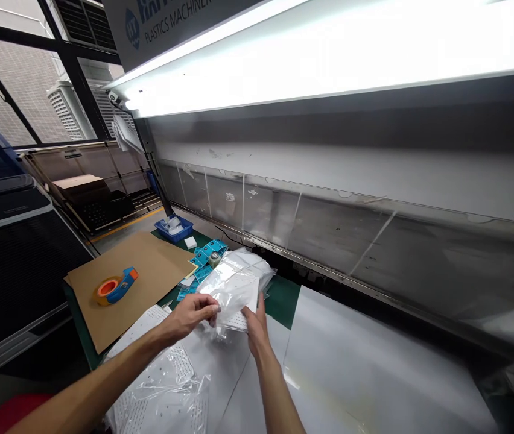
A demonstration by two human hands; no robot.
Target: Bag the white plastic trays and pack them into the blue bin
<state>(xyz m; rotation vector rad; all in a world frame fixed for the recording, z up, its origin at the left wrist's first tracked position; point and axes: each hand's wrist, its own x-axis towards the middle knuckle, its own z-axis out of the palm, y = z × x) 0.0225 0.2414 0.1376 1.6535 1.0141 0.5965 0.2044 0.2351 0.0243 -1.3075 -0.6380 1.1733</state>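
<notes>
My left hand (pixel 195 312) is closed in a pinch at the edge of a clear plastic bag (pixel 230 299). On the other side, my right hand (pixel 257 328) grips a flat white panel (pixel 239 321) with rows of small slots, thumb on top. The bag lies over part of this panel; whether the panel is wholly inside, I cannot tell. Just beyond my hands rests a pile of clear bags (pixel 241 265). Similar slotted white panels (pixel 161 386) in clear plastic lie below my left forearm.
Brown cardboard (pixel 148 259) carries a blue and orange tape dispenser (pixel 119 286). Behind are blue printed labels (pixel 210 252), a small roll (pixel 214 259) and a blue basket (pixel 184 231). White sheeting (pixel 374 367) covers the right side. A lit lamp hood (pixel 329 54) hangs above.
</notes>
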